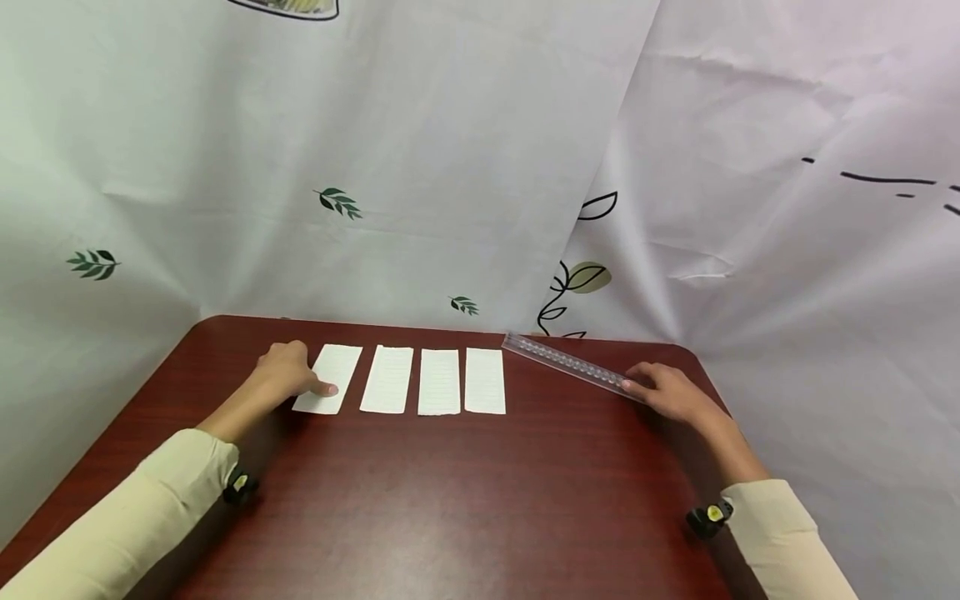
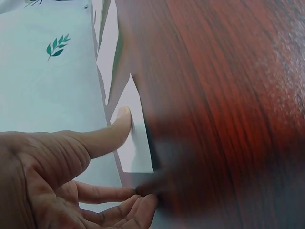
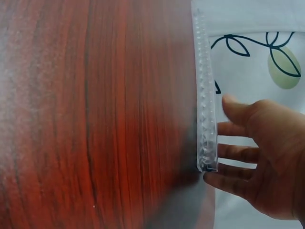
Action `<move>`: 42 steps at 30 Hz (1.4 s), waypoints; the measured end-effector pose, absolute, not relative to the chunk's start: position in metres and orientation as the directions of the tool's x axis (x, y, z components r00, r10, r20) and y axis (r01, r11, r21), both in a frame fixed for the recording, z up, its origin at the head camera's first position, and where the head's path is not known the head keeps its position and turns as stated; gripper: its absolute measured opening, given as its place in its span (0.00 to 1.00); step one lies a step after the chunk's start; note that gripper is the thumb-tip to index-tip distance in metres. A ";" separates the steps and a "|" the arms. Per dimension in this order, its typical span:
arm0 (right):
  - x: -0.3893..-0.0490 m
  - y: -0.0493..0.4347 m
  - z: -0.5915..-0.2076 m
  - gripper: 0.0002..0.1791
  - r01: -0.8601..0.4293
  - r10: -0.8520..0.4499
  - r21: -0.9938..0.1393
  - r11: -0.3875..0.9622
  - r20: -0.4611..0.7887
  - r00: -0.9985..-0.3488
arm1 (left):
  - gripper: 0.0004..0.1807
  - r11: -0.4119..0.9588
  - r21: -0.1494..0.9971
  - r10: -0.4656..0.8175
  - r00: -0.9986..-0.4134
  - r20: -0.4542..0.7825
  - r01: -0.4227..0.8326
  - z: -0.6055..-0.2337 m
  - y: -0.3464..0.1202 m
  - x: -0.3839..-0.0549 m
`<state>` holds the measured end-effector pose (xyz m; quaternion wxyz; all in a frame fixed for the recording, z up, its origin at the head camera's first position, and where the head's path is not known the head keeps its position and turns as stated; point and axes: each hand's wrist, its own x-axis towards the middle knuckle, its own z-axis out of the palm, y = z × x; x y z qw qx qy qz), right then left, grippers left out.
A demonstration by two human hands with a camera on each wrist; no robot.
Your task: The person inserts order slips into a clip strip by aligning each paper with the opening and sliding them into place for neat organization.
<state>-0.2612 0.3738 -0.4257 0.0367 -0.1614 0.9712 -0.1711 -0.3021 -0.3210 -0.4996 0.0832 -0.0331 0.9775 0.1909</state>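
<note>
Four small white paper slips lie in a row near the table's far edge. On the leftmost slip (image 1: 335, 367) my left hand (image 1: 286, 370) rests its thumb tip, while the other fingers bend loosely beside the slip, as the left wrist view shows. At the right, a long clear plastic strip (image 1: 566, 363) with a row of rounded bumps lies slanted on the table. My right hand (image 1: 671, 392) is at its near end. In the right wrist view the fingers reach out to the side of the strip (image 3: 205, 90), with the thumb apart from it.
The other slips (image 1: 386, 379) stand between the leftmost slip and the strip. The dark red wooden table (image 1: 450, 500) ends close behind them, against a white hanging cloth (image 1: 420, 167) printed with leaves. Cloth also rises along both sides.
</note>
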 end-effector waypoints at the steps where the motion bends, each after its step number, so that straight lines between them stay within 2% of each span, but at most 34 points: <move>1: -0.261 0.374 -0.426 0.21 -0.309 -0.333 -0.341 0.888 -0.014 -0.943 | 0.56 0.924 0.369 -0.040 -0.984 -0.176 -0.103 -0.501 -0.322 -0.303; 6: -0.262 0.375 -0.426 0.14 -0.347 -0.364 -0.330 0.878 0.010 -0.931 | 0.45 0.932 0.345 -0.057 -0.985 -0.160 -0.110 -0.499 -0.319 -0.301; 9: -0.263 0.375 -0.425 0.11 -0.361 -0.374 -0.317 0.877 0.019 -0.927 | 0.41 0.938 0.336 -0.040 -0.989 -0.143 -0.086 -0.502 -0.320 -0.303; 18: -0.266 0.379 -0.425 0.11 -0.349 -0.369 -0.314 0.883 -0.004 -0.929 | 0.44 0.924 0.375 -0.012 -0.988 -0.156 -0.071 -0.506 -0.326 -0.311; 21: -0.266 0.381 -0.424 0.11 -0.342 -0.364 -0.311 0.887 -0.017 -0.931 | 0.45 0.914 0.398 -0.009 -0.984 -0.176 -0.079 -0.486 -0.315 -0.297; 26: -0.269 0.385 -0.417 0.12 -0.314 -0.356 -0.325 0.892 -0.079 -0.931 | 0.48 0.895 0.434 -0.015 -0.980 -0.196 -0.101 -0.478 -0.312 -0.290; 32: -0.278 0.387 -0.408 0.12 -0.295 -0.357 -0.323 0.899 -0.155 -0.921 | 0.51 0.867 0.476 -0.028 -0.968 -0.247 -0.147 -0.450 -0.299 -0.272; 35: -0.283 0.387 -0.404 0.12 -0.287 -0.356 -0.313 0.905 -0.190 -0.915 | 0.47 0.852 0.491 -0.059 -0.965 -0.255 -0.182 -0.444 -0.294 -0.268; 42: -0.297 0.378 -0.394 0.10 -0.264 -0.355 -0.312 0.913 -0.286 -0.890 | 0.40 0.825 0.539 -0.017 -0.961 -0.276 -0.169 -0.433 -0.292 -0.263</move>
